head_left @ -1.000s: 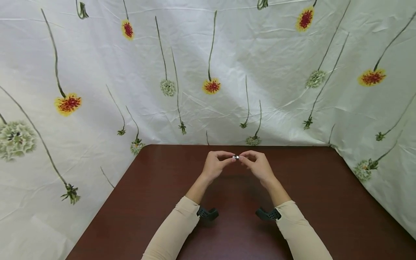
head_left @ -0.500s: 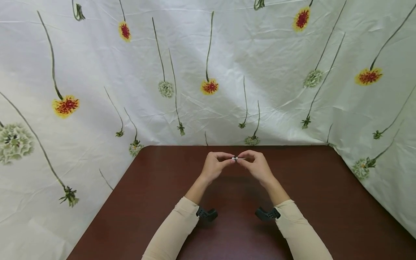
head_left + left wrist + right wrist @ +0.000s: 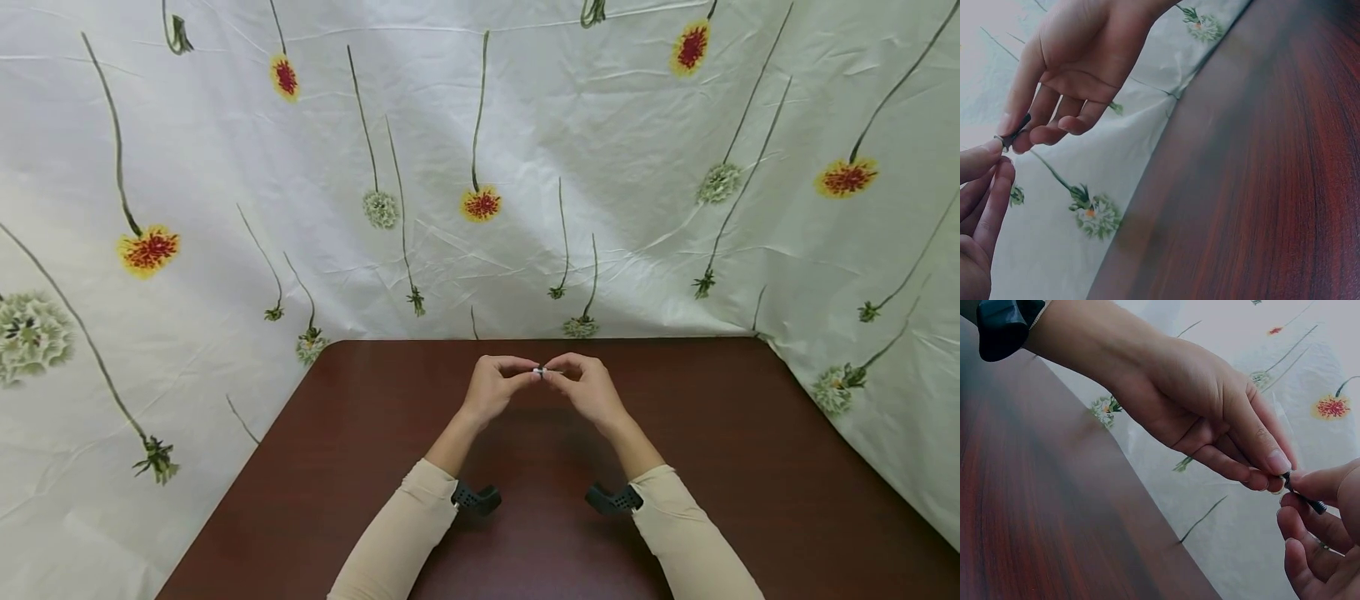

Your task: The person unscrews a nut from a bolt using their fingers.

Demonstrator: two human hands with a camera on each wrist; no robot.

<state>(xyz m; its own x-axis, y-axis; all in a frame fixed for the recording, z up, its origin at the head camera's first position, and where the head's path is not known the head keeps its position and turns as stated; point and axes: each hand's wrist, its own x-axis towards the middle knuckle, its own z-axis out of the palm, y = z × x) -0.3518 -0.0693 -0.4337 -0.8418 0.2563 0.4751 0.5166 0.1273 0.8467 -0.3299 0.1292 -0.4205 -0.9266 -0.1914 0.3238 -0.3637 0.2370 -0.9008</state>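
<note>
Both hands meet over the far part of the dark red-brown table. Between their fingertips is a small bolt, with a dark threaded shank and a shiny part at the other end. My left hand pinches the shiny end between thumb and fingertips. On the shank side, my right hand pinches the bolt with thumb and forefinger. In the left wrist view the dark shank points toward the right hand's palm. Fingertips hide much of the bolt, and whether a separate nut is on it I cannot tell.
A white cloth printed with flowers hangs behind the table and along its sides. Each wrist carries a black strap mount, the left mount and the right mount, beside beige sleeves.
The right fingertips have closed in nearer to the left ones around the bolt. Both hands otherwise hold almost the same place; the head view has shifted slightly.
</note>
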